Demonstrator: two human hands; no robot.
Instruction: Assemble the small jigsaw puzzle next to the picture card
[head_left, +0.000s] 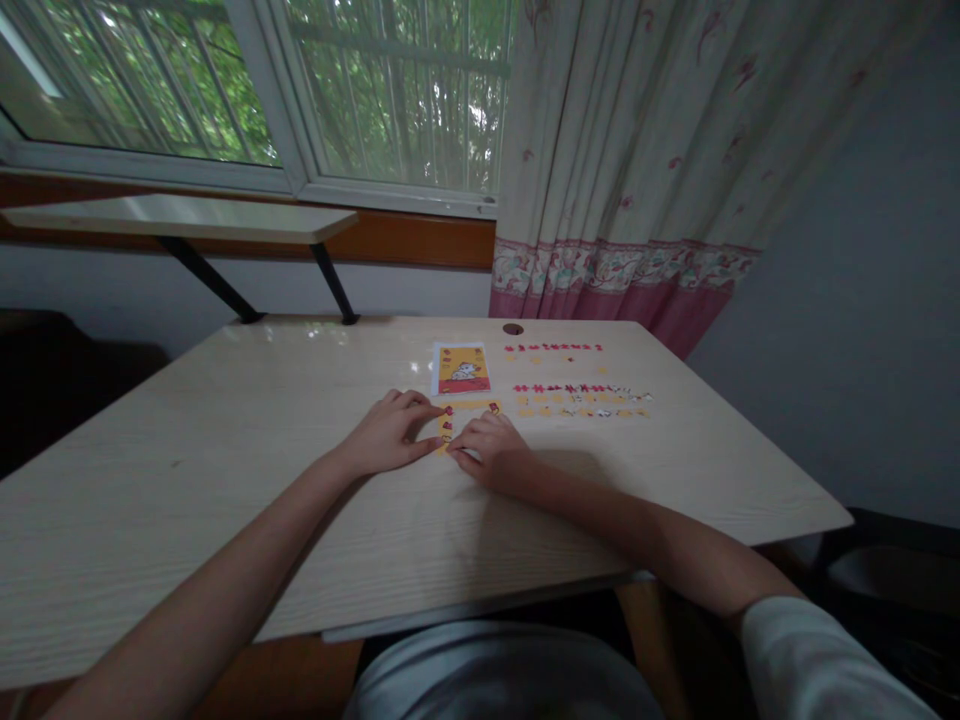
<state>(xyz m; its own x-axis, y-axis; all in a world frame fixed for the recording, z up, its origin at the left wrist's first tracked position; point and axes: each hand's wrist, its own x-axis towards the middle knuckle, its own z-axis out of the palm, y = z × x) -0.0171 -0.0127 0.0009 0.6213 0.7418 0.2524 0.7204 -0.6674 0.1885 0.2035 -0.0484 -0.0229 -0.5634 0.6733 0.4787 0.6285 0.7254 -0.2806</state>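
A partly joined jigsaw puzzle (469,405) lies on the table, with a yellow strip along its top and left sides and small red figures on it. My left hand (390,430) rests at its left edge, thumb and index finger apart, the tips touching the strip. Over the inside and lower part of the puzzle is my right hand (491,452), its fingers closed together, with the tips at the strip's lower end. Whatever those fingertips hold, if anything, is hidden. Just beyond the puzzle lies a picture card (463,370) showing a white animal on yellow and red.
Loose puzzle pieces lie in rows to the right: red ones (559,388), yellow ones (570,411) and a farther red row (555,348). A cable hole (513,329) is near the wooden table's (247,430) back edge. A raised shelf (187,215) stands at back left.
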